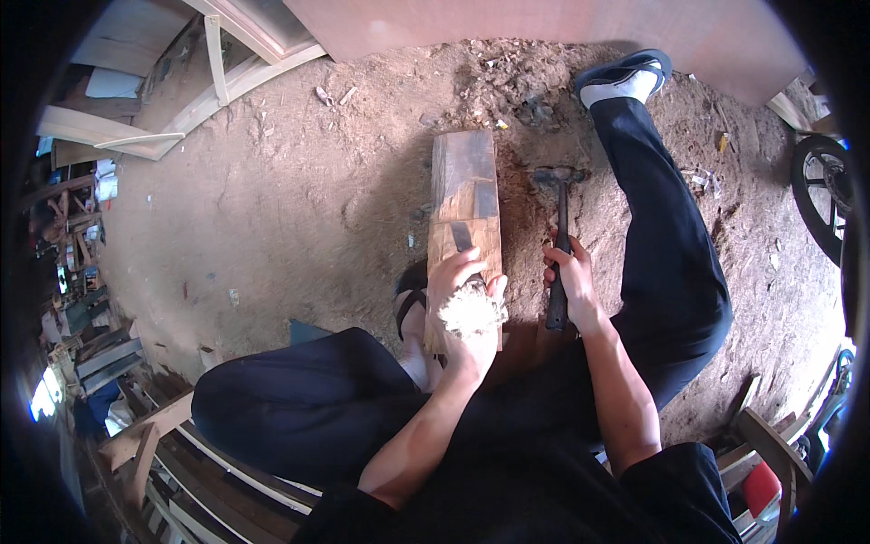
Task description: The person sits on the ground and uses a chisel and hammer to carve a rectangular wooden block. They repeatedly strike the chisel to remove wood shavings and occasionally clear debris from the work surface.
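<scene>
A thick wooden block [464, 168] lies lengthwise in front of me, with a dark upper face and a paler, freshly cut area toward its middle. My left hand [453, 288] is closed round a chisel [462, 238], whose flat dark blade points away from me onto the pale wood. The frayed, splintered end of its handle shows brightly lit above my fist. To the right of the block, my right hand [575, 272] grips a hammer [562, 213] by its dark handle. The hammer's head is at the far end, over the ground and apart from the chisel.
Bare dirt ground [272, 208] surrounds the block, scattered with chips. My right leg stretches forward along the right; my left knee is bent at the left. A wooden frame [204, 104] stands at the far left, a black wheel [820, 195] at the right. Timber pieces [109, 358] pile at the left.
</scene>
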`<state>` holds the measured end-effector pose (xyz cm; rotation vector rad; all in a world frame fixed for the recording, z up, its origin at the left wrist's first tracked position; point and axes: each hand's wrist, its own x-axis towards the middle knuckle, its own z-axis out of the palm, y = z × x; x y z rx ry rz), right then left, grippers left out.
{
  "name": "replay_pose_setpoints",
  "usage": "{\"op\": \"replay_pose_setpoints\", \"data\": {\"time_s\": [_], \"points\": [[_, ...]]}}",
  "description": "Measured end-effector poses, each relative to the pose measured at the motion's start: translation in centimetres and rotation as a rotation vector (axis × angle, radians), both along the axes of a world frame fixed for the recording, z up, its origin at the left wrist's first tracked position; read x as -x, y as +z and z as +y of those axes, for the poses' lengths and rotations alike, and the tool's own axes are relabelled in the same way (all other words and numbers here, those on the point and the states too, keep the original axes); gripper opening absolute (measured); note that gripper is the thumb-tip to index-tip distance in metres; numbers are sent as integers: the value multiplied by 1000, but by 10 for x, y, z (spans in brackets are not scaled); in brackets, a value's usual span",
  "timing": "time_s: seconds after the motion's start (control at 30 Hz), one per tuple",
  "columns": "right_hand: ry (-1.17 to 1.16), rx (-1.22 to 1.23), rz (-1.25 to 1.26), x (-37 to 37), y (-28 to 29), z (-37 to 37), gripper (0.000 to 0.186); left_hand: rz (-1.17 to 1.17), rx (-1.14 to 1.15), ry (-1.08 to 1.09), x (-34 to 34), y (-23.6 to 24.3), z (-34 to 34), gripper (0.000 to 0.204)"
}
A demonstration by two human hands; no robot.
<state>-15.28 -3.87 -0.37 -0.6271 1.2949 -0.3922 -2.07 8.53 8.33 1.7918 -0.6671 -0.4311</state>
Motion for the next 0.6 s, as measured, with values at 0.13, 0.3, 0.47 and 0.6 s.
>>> {"op": "replay_pose_setpoints", "data": {"time_s": [0.13,0.3,0.47,0.6], "points": [[-16,-9,22,-3,5,2,45,-28,-5,-41,4,10,-9,49],[-1,18,26,-3,1,2,45,-389,-71,-110,-2,8,-24,47],[26,39,100,-8,2,3,42,-278,-150,-179,1,11,-28,36],[33,1,74,1,-1,10,42,-270,148,-89,-2,6,-28,29]]}}
